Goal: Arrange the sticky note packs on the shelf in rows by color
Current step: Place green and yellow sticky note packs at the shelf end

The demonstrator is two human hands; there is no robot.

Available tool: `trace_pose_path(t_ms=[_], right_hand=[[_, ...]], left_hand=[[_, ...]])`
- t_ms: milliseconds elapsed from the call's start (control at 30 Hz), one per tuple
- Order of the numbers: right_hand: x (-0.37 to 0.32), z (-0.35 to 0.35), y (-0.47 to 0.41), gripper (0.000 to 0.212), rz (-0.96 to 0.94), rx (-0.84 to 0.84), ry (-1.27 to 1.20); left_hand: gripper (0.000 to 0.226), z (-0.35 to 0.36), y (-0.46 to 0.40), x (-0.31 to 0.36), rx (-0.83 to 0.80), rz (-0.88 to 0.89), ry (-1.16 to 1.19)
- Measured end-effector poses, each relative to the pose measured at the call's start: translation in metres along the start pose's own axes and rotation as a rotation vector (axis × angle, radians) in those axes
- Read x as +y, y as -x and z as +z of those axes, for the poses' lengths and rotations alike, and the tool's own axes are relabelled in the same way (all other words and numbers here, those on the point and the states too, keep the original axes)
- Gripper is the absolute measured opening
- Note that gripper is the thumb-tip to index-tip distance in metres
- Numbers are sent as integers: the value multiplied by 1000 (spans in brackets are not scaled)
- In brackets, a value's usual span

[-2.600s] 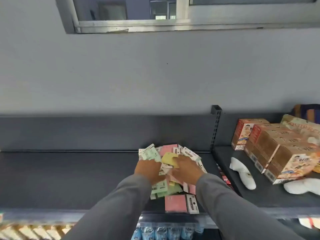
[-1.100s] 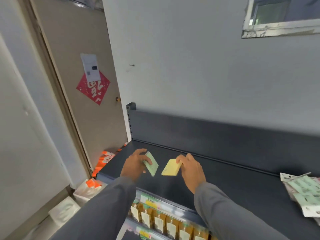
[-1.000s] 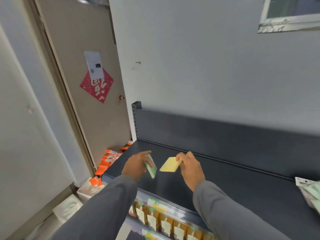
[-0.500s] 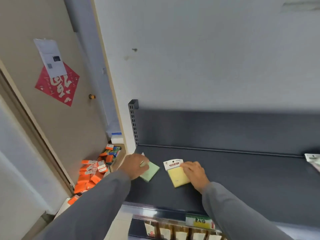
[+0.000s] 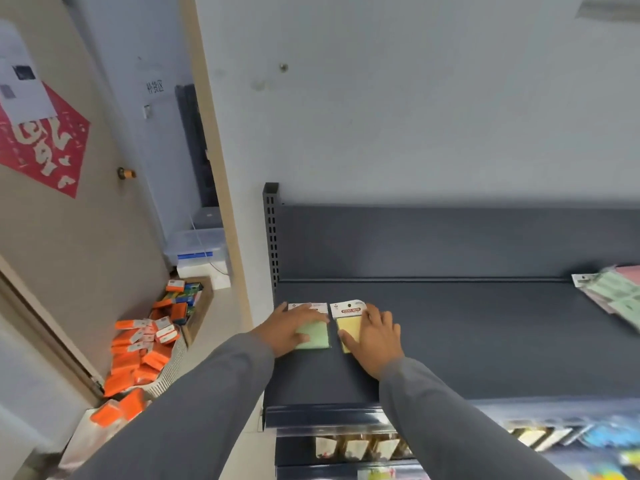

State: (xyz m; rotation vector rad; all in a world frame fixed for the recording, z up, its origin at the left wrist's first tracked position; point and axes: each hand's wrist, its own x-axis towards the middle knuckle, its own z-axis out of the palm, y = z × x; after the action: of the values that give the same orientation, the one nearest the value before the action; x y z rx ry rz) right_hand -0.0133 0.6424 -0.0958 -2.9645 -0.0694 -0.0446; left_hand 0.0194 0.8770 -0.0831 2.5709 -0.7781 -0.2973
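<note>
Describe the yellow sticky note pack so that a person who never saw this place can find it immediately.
Find the dark shelf against the grey wall and go to its left end. Two packs lie flat there, side by side, each under a hand. The yellow sticky note pack is the right one, under the right hand, with a red label on its white header; its neighbour, the green pack, lies under the left hand.

The shelf [image 5: 485, 341] is dark blue-grey. One sticky note pack [image 5: 316, 336] is light green and the pack beside it [image 5: 346, 329] is yellow, each with a white top card. Both sleeves [image 5: 194, 410] are grey. The boxes on the floor [image 5: 138, 358] are bright orange. The door sign [image 5: 41, 147] is red with pale marks.
</note>
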Motion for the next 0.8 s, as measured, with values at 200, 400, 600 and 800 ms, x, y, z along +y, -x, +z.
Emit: trace_pose_path(t_ms=[200,400,600,800], right_hand=[[-6,0,7,74,31,37,42],[11,-19,14,77,45,87,31],[115,-74,16,65,145,267,65],[296,-125,49,67,341,297,105]], left_hand=[[51,-10,8,6,-114,8,-24],[52,-9,-13,50,133,-53,-458],[68,2,-88,148,329,-145,-599],[68,56,-193,290,350,-61,-613]])
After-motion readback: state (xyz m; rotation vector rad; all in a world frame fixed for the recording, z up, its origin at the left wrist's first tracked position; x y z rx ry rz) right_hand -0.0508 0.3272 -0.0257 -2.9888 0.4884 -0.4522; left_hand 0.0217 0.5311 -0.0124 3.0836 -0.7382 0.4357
